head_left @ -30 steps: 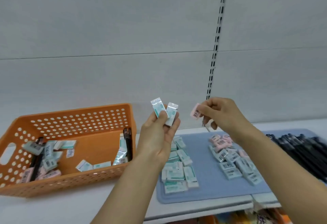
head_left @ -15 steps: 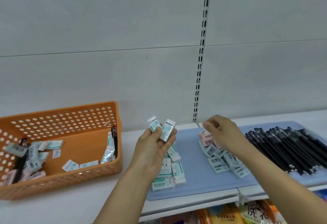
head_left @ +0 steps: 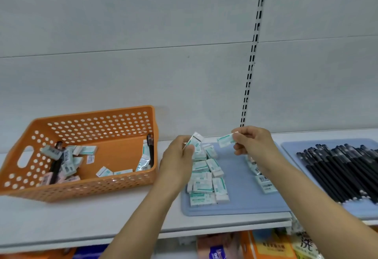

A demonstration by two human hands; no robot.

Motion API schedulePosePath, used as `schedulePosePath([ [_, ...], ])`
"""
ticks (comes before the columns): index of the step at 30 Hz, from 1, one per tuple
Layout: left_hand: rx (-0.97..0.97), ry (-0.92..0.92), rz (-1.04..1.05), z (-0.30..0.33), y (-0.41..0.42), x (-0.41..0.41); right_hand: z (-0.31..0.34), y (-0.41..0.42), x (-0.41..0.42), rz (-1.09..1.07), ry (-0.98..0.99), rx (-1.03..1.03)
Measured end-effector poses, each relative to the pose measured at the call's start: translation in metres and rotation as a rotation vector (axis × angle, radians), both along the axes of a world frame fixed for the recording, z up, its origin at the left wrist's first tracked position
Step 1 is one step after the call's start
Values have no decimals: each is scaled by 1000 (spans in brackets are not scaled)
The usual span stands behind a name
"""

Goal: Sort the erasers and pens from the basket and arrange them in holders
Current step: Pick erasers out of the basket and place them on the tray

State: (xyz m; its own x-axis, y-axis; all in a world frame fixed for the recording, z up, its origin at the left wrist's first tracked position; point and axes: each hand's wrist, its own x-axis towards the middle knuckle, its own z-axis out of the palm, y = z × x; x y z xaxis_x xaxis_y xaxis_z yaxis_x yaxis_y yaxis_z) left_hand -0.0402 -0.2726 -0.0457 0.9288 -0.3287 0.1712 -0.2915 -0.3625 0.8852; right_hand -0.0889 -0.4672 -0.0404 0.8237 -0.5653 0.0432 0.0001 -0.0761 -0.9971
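1. The left hand (head_left: 180,162) grips one green-and-white eraser (head_left: 194,141) between thumb and fingertips, raised just above the near pile of green-and-white erasers (head_left: 206,179). Holding it over that pile suggests it is waiting its turn to be set down there.

2. The right hand (head_left: 253,146) pinches a second eraser (head_left: 226,140) of the same colour by one end, its length pointing toward the left hand. Pinching it by the end leaves the body free to be laid flat.

3. Both held erasers hang over the blue tray (head_left: 241,207), which serves as the eraser holder. A smaller group of erasers (head_left: 263,181) lies on the tray's right side, partly behind the right wrist; their colour is hard to judge from here, possibly another kind kept apart.

4. The orange basket (head_left: 92,189) sits on the shelf (head_left: 81,224) to the left, well apart from the tray. It holds a scatter of unsorted erasers (head_left: 67,156) and at least one dark pen (head_left: 151,150) leaning against its right wall, so the sorting looks only partly done.

5. The black pens (head_left: 343,170) lie side by side on a second blue tray (head_left: 290,146) at the far right, kept apart from the erasers by type.
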Motion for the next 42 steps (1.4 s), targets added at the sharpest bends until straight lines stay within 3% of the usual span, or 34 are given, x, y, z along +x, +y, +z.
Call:
schedulePosePath([
  [4,150,-53,107,-12,-16,22,-9,0,7,-27,2,83],
  [13,348,-1,125,-34,-42,75,-17,3,10,5,14,99],
  [23,362,28,45,-45,-33,80,-19,12,26,44,32,167],
  [29,564,-185,-105,-49,-25,71,-18,10,45,-46,38,153],
  [34,536,-161,-156,-48,-20,66,-18,6,56,-66,58,121],
  [42,237,93,-124,-52,-12,47,-24,22,85,15,125,-112],
])
